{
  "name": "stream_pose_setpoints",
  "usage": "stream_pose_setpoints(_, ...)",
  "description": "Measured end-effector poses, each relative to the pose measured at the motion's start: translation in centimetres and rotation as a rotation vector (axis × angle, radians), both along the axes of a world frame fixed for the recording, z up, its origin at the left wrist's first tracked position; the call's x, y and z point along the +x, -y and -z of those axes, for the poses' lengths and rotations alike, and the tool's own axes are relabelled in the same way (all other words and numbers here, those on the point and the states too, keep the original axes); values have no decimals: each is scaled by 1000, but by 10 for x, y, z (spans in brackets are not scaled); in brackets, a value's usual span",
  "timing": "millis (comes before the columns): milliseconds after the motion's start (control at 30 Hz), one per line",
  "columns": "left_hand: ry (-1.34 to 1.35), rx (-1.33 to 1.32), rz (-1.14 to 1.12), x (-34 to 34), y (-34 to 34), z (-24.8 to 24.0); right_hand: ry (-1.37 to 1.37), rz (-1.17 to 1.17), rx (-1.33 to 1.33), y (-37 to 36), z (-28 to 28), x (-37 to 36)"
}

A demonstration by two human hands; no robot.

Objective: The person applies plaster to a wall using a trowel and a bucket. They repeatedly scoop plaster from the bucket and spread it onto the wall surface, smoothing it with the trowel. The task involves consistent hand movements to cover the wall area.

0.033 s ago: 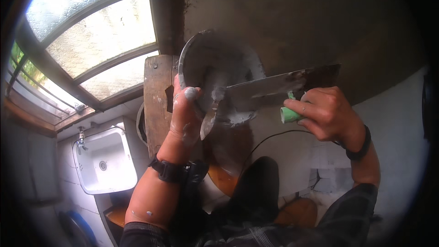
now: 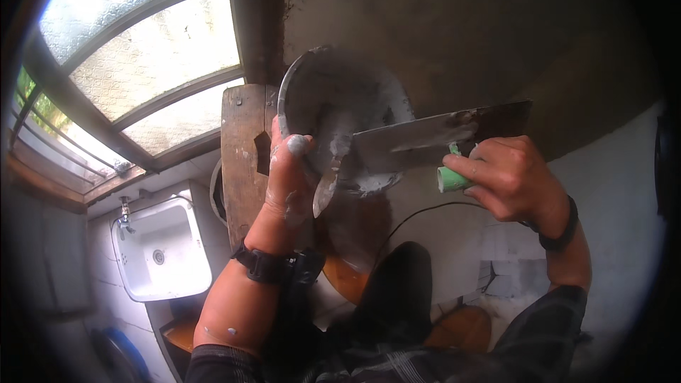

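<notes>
My left hand [image 2: 287, 159], smeared with grey paste, is closed on the near left rim of a grey bowl [image 2: 294, 78] with wet plaster inside. A small tool with a leaf-shaped end [image 2: 325, 195] sticks out over the bowl's near edge beside that hand; whether the fingers touch it is hidden. My right hand [image 2: 507, 177] grips the green handle [image 2: 452, 179] of a rectangular plastering trowel [image 2: 418, 136]. Its long metal blade lies across the bowl's right side, with some paste on it. Paste clings to the bowl's near rim below the blade.
A dark grey plastered wall [image 2: 482, 35] stands ahead. At the left are a wood-framed window [image 2: 181, 28] and a white sink [image 2: 202, 241] with a tap [image 2: 125, 216]. A worn wooden board [image 2: 241, 163] stands behind my left hand. A dark cable [image 2: 425, 207] curves below the trowel.
</notes>
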State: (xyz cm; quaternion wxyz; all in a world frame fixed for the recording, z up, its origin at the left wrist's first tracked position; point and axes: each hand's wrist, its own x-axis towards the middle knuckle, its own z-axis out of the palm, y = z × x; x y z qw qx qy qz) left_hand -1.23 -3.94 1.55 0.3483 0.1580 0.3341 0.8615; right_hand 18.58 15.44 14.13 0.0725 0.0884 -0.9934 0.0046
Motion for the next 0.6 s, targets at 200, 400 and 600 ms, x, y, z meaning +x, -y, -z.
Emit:
stream_pose_setpoints(200,91,15,-21,7,-17,14,-68,27,48,20,-13,21)
stream_pose_setpoints(400,-2,80,-44,11,-24,17,-46,13,176,25,-7,26)
stream_pose_setpoints(600,-19,75,27,23,-22,9,-52,31,325,13,8,22)
